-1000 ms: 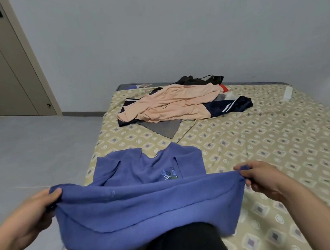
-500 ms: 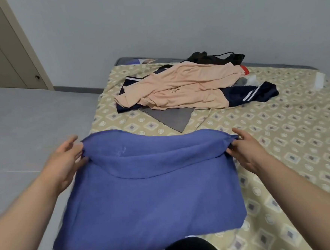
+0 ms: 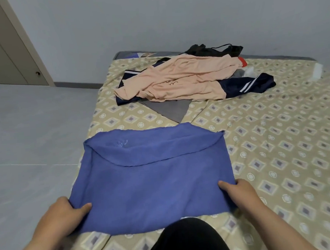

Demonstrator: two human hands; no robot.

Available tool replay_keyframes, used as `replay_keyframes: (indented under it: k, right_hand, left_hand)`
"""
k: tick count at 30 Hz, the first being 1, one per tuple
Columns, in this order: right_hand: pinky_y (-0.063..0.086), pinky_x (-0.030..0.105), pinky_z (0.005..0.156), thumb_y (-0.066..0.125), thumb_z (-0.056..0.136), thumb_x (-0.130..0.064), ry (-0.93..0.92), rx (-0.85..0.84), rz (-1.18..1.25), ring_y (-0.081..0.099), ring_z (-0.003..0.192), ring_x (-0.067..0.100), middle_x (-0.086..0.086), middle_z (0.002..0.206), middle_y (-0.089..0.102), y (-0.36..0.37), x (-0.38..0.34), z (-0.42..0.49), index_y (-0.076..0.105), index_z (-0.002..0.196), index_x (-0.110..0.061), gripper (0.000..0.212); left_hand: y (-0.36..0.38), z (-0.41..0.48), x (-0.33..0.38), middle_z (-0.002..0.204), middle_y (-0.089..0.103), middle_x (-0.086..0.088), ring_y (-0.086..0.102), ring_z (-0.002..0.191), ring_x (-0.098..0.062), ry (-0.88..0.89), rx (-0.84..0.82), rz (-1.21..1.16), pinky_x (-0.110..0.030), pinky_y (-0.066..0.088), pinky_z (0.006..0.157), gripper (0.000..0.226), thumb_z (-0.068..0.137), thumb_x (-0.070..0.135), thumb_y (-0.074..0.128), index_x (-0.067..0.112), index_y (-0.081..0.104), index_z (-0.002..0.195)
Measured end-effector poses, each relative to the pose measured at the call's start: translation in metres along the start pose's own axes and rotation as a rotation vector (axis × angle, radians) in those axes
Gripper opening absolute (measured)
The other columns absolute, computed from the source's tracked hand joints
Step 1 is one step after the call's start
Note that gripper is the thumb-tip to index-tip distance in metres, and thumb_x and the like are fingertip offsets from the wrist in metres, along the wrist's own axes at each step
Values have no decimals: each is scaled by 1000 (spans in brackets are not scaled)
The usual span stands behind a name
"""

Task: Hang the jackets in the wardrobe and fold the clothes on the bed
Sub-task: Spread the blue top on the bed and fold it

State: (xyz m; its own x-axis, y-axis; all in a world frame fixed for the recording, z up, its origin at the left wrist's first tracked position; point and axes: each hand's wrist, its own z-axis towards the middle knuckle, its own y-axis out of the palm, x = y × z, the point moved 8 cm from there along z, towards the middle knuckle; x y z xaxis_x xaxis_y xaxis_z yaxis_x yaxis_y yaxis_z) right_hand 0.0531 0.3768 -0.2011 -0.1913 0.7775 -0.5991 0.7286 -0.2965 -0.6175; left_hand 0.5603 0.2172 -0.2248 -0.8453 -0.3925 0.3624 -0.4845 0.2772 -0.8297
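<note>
While the blue garment (image 3: 150, 184) lies folded on the near left part of the bed (image 3: 279, 156), both hands hold its near edge, one at each lower corner. The left hand (image 3: 65, 213) pinches the near left corner, its thumb lying on top of the cloth and the other fingers tucked out of sight at the edge. The right hand (image 3: 241, 193) pinches the near right corner in the same way, thumb on top, fingers curled at the side of the fabric. The garment spreads away from the hands as a rough rectangle, with a folded-over flap across its far end and a faint embroidered mark showing on that flap. Its left side runs close to the bed's left edge, beside the grey floor (image 3: 33, 124). Between the forearms, a dark-clothed knee (image 3: 188, 240) rises at the bottom of the view, just touching the cloth's near edge.

Well beyond the blue garment, a heap of clothes rests near the far end of the bed: a peach top (image 3: 180, 79) on top, a navy piece with white stripes (image 3: 249, 83) under it, a grey cloth (image 3: 171, 108) poking out toward the blue garment, and a black item (image 3: 209, 50) at the back.
</note>
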Motion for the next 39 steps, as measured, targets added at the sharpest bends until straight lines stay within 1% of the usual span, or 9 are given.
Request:
replay_keyframes:
  k: [3, 6, 9, 13, 17, 20, 23, 32, 39]
  right_hand:
    - [52, 30, 60, 66, 87, -13, 147, -185, 207, 70, 80, 26, 7, 87, 73, 13, 5, -19, 67, 97, -6, 13]
    - [60, 35, 61, 54, 91, -4, 227, -245, 481, 69, 79, 25, 8, 88, 72, 13, 2, -33, 62, 99, -7, 11]
    - [56, 30, 48, 52, 94, -3, 166, -228, 670, 64, 70, 21, 10, 90, 68, -12, -22, -38, 59, 104, -8, 13]
    - [46, 22, 42, 54, 90, -1, -59, -83, 711, 56, 53, 15, 13, 87, 63, -68, -79, -52, 60, 102, -7, 15]
    - [49, 25, 46, 62, 88, -7, -301, -17, 815, 60, 65, 18, 12, 105, 63, -120, -140, -85, 37, 147, -23, 66]
    - [50, 22, 48, 60, 90, -6, -412, -77, 949, 64, 67, 13, 6, 89, 66, -148, -175, -113, 66, 109, -13, 20]
    - [53, 19, 51, 57, 93, -6, -409, -188, 1100, 69, 60, 8, 3, 76, 68, -159, -191, -131, 67, 89, -10, 11]
    - [51, 31, 85, 49, 89, -5, -240, -344, 834, 63, 96, 19, 4, 103, 64, -94, -161, -81, 66, 102, -12, 22]
    - [52, 31, 78, 37, 78, 13, -145, -297, 661, 58, 104, 20, 11, 110, 61, -32, -144, 8, 65, 115, -11, 53]
  left_hand:
    - [13, -19, -1, 61, 69, -6, 63, 63, -26, 3, -153, -227, -30, 43, 57, 13, 87, 15, 69, 7, 69, 77]
    - [8, -38, -4, 80, 70, -16, 64, 69, -31, -161, -248, -779, -39, 56, 64, 13, 92, 6, 56, 0, 66, 97]
    - [-28, -46, 8, 83, 65, -14, 68, 57, -26, -267, -163, -1203, -39, 57, 45, 9, 94, 8, 48, 9, 57, 94]
    - [-110, -60, 53, 67, 66, -1, 64, 56, -8, 34, 25, -1308, -21, 54, 45, 23, 93, 1, 44, 18, 56, 84]
    - [-192, -89, 89, 88, 63, 9, 65, 72, -5, 320, 96, -1443, -24, 60, 65, 31, 92, 4, 43, 29, 57, 104]
    - [-231, -109, 111, 71, 70, 16, 68, 72, 0, 432, -15, -1562, -19, 59, 70, 40, 93, 11, 43, 28, 75, 76]
    - [-249, -115, 125, 70, 64, 3, 66, 82, -8, 424, -55, -1729, -19, 58, 71, 35, 93, 4, 46, 17, 65, 67]
    - [-145, -79, 120, 91, 58, -8, 59, 86, -18, 123, -191, -1498, -35, 45, 96, 23, 94, 1, 35, 8, 56, 85]
    - [-69, -13, 108, 92, 59, -6, 57, 89, -16, -61, -238, -1404, -37, 41, 103, 36, 74, -10, 28, 9, 56, 86]
